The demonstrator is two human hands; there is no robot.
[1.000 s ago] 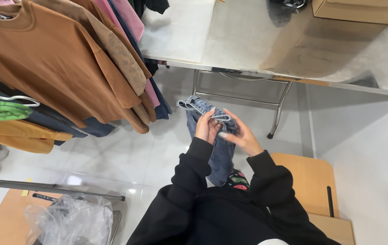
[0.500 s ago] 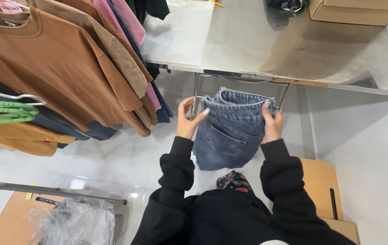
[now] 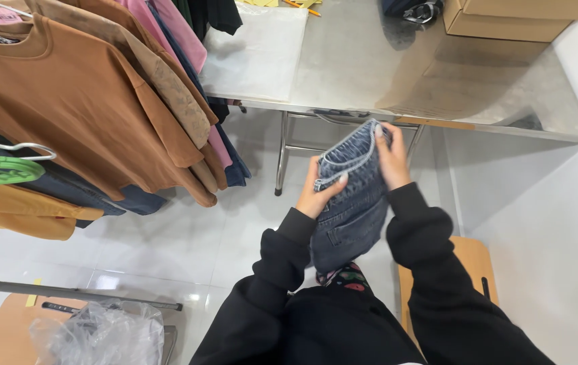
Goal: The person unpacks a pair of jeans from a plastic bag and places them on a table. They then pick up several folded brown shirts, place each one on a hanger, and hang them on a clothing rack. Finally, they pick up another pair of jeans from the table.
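Note:
I hold a pair of blue denim jeans [image 3: 349, 203] in front of my chest, its waistband folded over and pointing up toward the table. My left hand [image 3: 317, 192] grips the left edge of the waistband, thumb across the fabric. My right hand [image 3: 393, 157] lies flat against the right side of the waistband, pressing the two halves together. The legs hang down between my black sleeves.
A steel table [image 3: 397, 74] stands ahead with cardboard boxes [image 3: 505, 19] and a clear plastic sheet [image 3: 258, 51]. A rack of hung shirts [image 3: 79, 108] fills the left. A wooden stool [image 3: 474, 270] stands at my right, crumpled plastic [image 3: 93, 334] at lower left.
The jeans were bunched between both hands, then spread wide by the waistband. Now the waistband is folded in half, with my hands brought closer together.

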